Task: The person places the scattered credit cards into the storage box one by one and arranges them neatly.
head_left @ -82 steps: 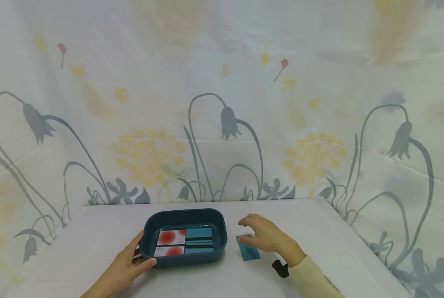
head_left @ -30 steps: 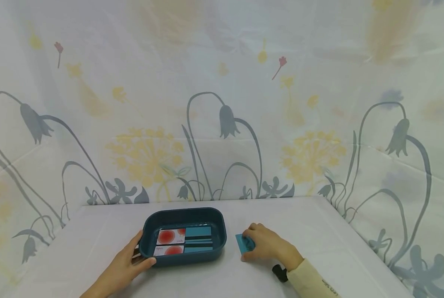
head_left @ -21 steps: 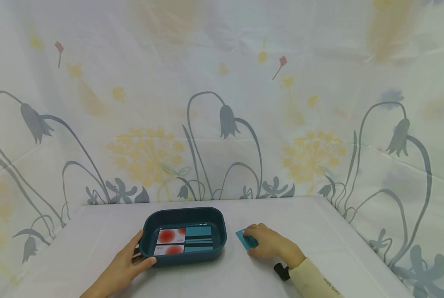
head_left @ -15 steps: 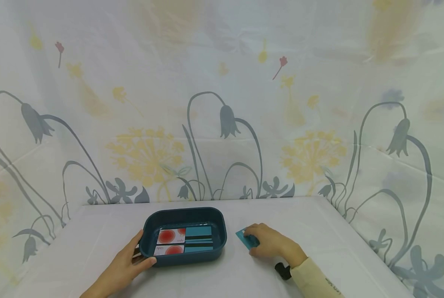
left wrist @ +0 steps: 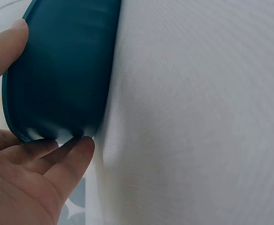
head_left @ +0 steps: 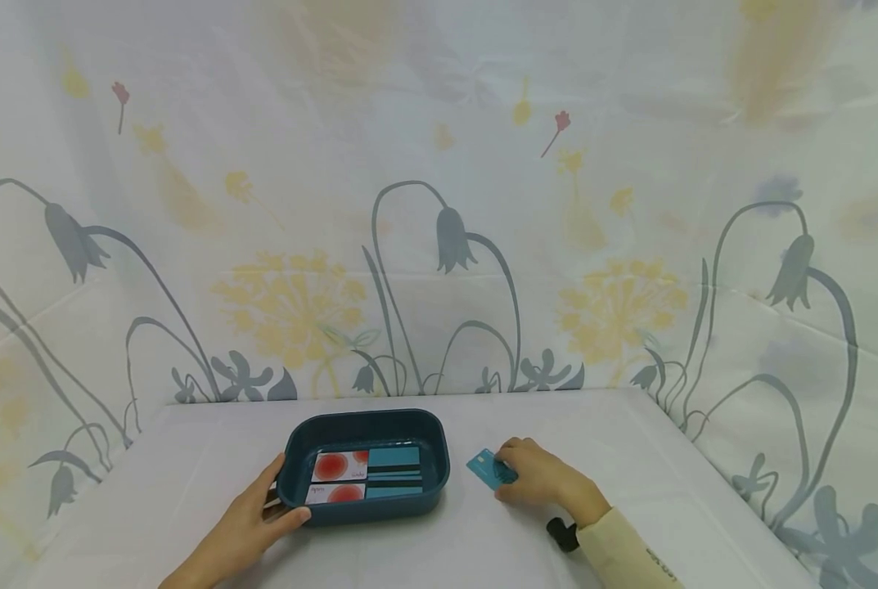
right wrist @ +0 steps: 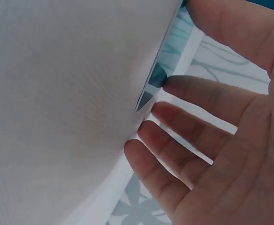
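On the white table stands a dark teal rectangular container [head_left: 380, 511]. Two white cards with red circles [head_left: 339, 466] and two teal cards with a black stripe [head_left: 394, 460] lie in it. My left hand [head_left: 241, 523] grips its left end, thumb at the near rim and fingers against the side wall [left wrist: 62, 70]. To the container's right, a teal card with a chip [head_left: 486, 467] lies slantwise, low at the tabletop. My right hand [head_left: 538, 476] pinches this card between thumb and index finger; in the right wrist view the other fingers [right wrist: 163, 145] reach down beside it.
A white cloth covers the table [head_left: 409, 556]. Behind it hangs a pale curtain [head_left: 439, 327] printed with grey bellflowers and yellow blossoms. A small black object [head_left: 562, 534] sits under my right wrist, by the cream sleeve [head_left: 623, 550].
My right hand came down from above the loose card and took hold of it. The card has turned, and the hand has shifted slightly right. My left hand and the container stay put.
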A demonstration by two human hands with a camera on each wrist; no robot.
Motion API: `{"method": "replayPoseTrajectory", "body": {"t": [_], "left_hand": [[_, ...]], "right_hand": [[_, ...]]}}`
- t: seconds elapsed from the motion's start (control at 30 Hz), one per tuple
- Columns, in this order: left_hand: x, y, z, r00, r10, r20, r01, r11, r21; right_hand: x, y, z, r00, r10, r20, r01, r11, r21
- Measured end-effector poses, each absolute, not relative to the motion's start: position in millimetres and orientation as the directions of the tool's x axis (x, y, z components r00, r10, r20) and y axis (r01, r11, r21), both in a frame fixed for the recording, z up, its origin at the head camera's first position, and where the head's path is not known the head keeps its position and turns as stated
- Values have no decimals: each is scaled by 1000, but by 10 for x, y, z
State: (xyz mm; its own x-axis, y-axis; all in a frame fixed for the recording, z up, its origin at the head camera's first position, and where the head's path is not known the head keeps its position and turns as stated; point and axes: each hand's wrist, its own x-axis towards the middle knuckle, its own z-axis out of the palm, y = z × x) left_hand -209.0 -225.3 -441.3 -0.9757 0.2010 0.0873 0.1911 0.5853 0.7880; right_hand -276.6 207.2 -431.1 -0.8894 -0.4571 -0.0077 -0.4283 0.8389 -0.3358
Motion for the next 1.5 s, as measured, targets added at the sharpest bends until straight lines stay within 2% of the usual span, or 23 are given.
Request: {"method": "replayPoseTrajectory", "body": {"t": [0.2, 0.5, 0.8, 0.97, 1.5], "left_hand": [[-2098, -2252, -4421, -977, 197, 86, 189, 594, 782], [-2089, -2230, -4413, -978, 194, 78, 180, 596, 783], [-2089, -2239, -4393, -981, 188, 54, 160, 610, 776], [-2089, -2242, -4393, -979, 192, 69, 175, 608, 774], [-2082, -2247, -4397, -979, 191, 65, 171, 616, 769]], "right_hand": [[-2785, 2125, -4307, -876, -482, -4, -452, 825, -340], [-2806, 2151, -4336, -915, -403, 3, -378, 854, -357], [-2823, 2195, -4321, -881, -474, 2, -435, 807, -400], [-2813, 2205, -4292, -882, -472, -5, -426, 802, -418], [-2866, 2189, -4365, -908, -418, -5, -382, 833, -401]]}}
